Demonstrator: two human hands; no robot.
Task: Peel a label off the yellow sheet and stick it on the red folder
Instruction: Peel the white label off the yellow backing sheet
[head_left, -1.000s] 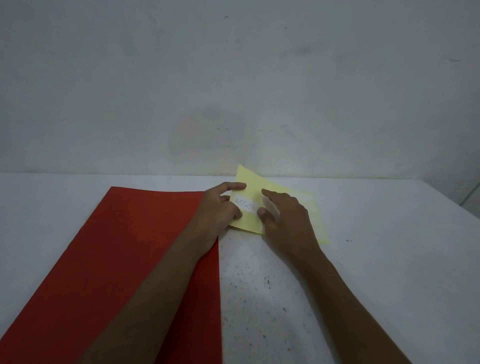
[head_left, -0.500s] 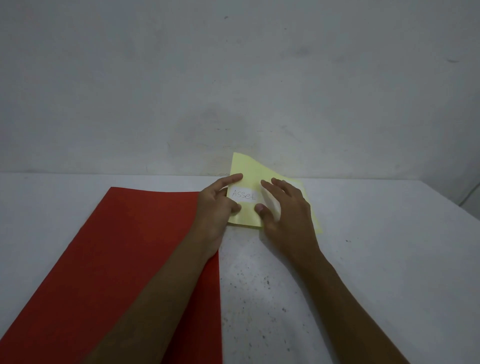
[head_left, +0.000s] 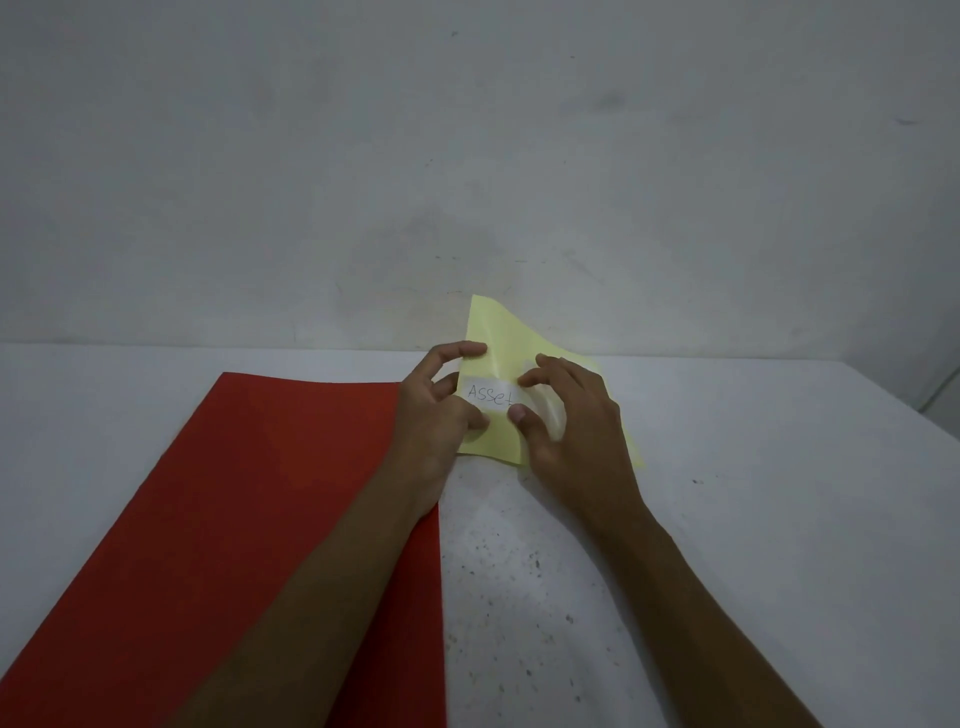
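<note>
Both hands (head_left: 441, 415) (head_left: 571, 415) pinch the lifted yellow sheet (head_left: 498, 338) around its white label (head_left: 488, 395).

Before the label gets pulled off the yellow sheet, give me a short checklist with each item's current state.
1. Left hand steadying the yellow sheet: ok.
2. Right hand fingertips at the label's right end: ok.
3. White label edge lifted off the backing: cannot tell, fingers cover it.
4. Label fully free of the sheet: not ok, its left part lies flat on it.
5. Red folder flat on the table with bare surface for sticking: ok.
</note>
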